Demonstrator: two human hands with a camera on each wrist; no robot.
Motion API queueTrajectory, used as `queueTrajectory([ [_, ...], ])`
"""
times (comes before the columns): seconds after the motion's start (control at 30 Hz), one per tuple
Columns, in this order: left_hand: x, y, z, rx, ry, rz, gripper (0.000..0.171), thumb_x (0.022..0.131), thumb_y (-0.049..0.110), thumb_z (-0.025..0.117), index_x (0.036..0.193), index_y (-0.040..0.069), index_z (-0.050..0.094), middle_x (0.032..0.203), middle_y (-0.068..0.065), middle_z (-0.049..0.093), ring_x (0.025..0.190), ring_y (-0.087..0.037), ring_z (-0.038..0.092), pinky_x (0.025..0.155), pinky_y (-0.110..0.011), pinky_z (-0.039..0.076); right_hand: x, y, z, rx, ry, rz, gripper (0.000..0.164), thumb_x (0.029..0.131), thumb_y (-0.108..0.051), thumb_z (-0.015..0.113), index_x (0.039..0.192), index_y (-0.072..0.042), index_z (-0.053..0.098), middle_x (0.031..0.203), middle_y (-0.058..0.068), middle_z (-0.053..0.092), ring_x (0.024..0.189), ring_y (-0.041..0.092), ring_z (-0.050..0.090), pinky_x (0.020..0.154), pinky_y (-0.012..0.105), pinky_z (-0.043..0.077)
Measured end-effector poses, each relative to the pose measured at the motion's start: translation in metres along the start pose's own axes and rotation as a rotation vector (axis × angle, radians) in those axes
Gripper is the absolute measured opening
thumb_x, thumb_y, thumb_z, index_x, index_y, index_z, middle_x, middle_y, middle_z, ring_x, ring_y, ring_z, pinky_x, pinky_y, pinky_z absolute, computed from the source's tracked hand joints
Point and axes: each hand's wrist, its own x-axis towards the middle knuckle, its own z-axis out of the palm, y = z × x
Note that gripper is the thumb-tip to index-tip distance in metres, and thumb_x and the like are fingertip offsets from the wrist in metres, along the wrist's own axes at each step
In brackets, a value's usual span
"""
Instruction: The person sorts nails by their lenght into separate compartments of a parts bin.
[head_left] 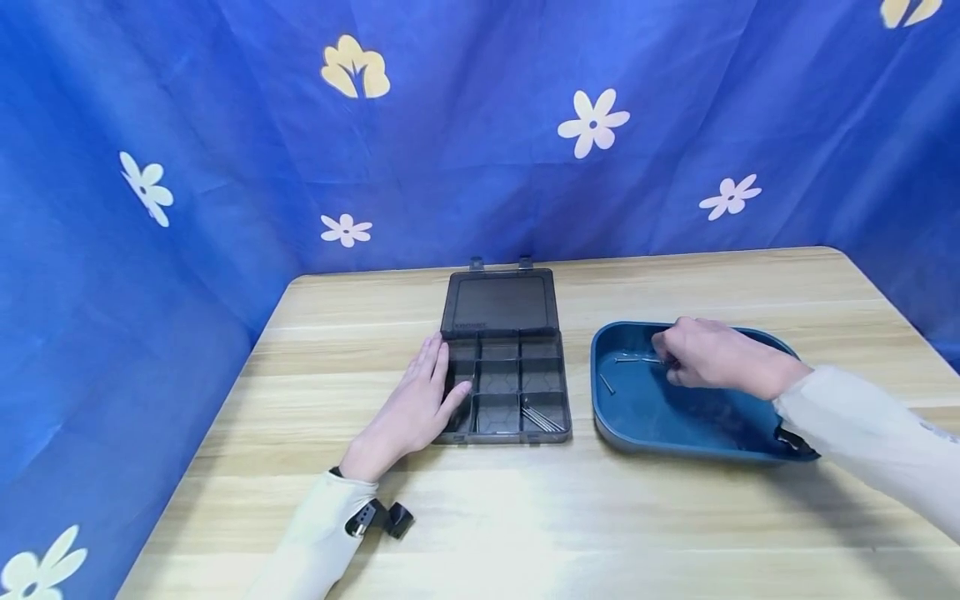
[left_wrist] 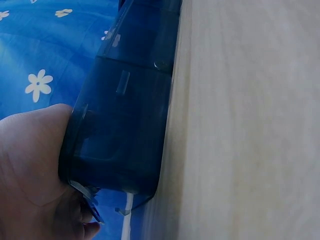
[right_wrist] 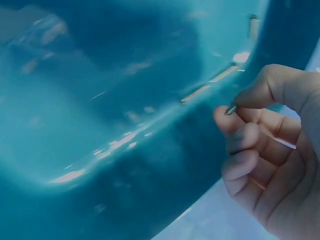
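Observation:
My left hand (head_left: pixel 416 400) rests on the left edge of a dark see-through compartment box (head_left: pixel 495 437), fingers straight and thumb over the near left compartment. The box's lid (head_left: pixel 502 302) lies folded back behind it. Several screws (head_left: pixel 542 418) lie in the near right compartment. Over the far part of a blue tray (head_left: pixel 660 421), my right hand (head_left: pixel 708 354) pinches a screw (right_wrist: pixel 231 109) between thumb and forefinger, its threaded tip poking out. Loose screws (head_left: pixel 633 360) lie along the tray's far side, and another screw (head_left: pixel 607 384) sits near its left wall.
Box and tray stand side by side on a light wood table (head_left: pixel 525 525), a narrow gap between them. A blue curtain (head_left: pixel 465 167) with white and yellow flowers hangs behind the table and down its left side.

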Motion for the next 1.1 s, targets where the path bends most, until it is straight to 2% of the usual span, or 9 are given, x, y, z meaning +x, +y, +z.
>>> queueTrajectory([
  [0.3, -0.001, -0.001, 0.001, 0.003, -0.015, 0.007, 0.076, 0.104, 0.048, 0.029, 0.149, -0.012, 0.014, 0.157, -0.028, 0.006, 0.146, -0.039, 0.006, 0.117, -0.048, 0.013, 0.005, -0.026, -0.012, 0.067, 0.037, 0.077, 0.012, 0.081, -0.007, 0.069, 0.077, -0.013, 0.06, 0.061, -0.006, 0.048, 0.054, 0.008, 0.044, 0.051, 0.025, 0.04],
  [0.53, 0.001, -0.001, 0.001, 0.005, 0.0, 0.01, 0.076, 0.104, 0.048, 0.03, 0.148, -0.013, 0.015, 0.157, -0.028, 0.007, 0.146, -0.039, 0.007, 0.117, -0.049, 0.014, 0.018, -0.044, -0.014, 0.043, 0.059, 0.045, 0.014, 0.081, -0.005, 0.068, 0.074, -0.013, 0.059, 0.06, -0.005, 0.047, 0.052, 0.009, 0.043, 0.05, 0.025, 0.037],
  [0.77, 0.001, 0.001, 0.0, -0.005, -0.007, 0.012, 0.076, 0.104, 0.047, 0.03, 0.149, -0.012, 0.014, 0.157, -0.028, 0.006, 0.146, -0.039, 0.007, 0.117, -0.048, 0.013, 0.032, -0.064, -0.02, 0.037, 0.089, 0.056, 0.011, 0.081, -0.004, 0.067, 0.075, -0.011, 0.061, 0.059, -0.005, 0.046, 0.051, 0.011, 0.043, 0.048, 0.025, 0.035],
  [0.97, 0.0, -0.001, 0.001, -0.003, -0.018, 0.002, 0.076, 0.104, 0.047, 0.03, 0.149, -0.012, 0.012, 0.157, -0.028, 0.004, 0.146, -0.039, 0.006, 0.117, -0.049, 0.013, 0.047, -0.089, -0.02, 0.031, 0.122, 0.022, 0.012, 0.079, -0.004, 0.064, 0.073, -0.012, 0.058, 0.06, -0.005, 0.048, 0.053, 0.011, 0.044, 0.05, 0.025, 0.036],
  [1.1, 0.0, -0.001, 0.0, 0.003, -0.012, 0.008, 0.076, 0.104, 0.047, 0.03, 0.149, -0.012, 0.013, 0.157, -0.028, 0.006, 0.146, -0.039, 0.006, 0.117, -0.048, 0.013, 0.058, -0.11, -0.015, 0.065, 0.107, 0.021, 0.011, 0.08, -0.007, 0.065, 0.074, -0.013, 0.058, 0.061, -0.005, 0.049, 0.052, 0.01, 0.043, 0.049, 0.024, 0.036],
])
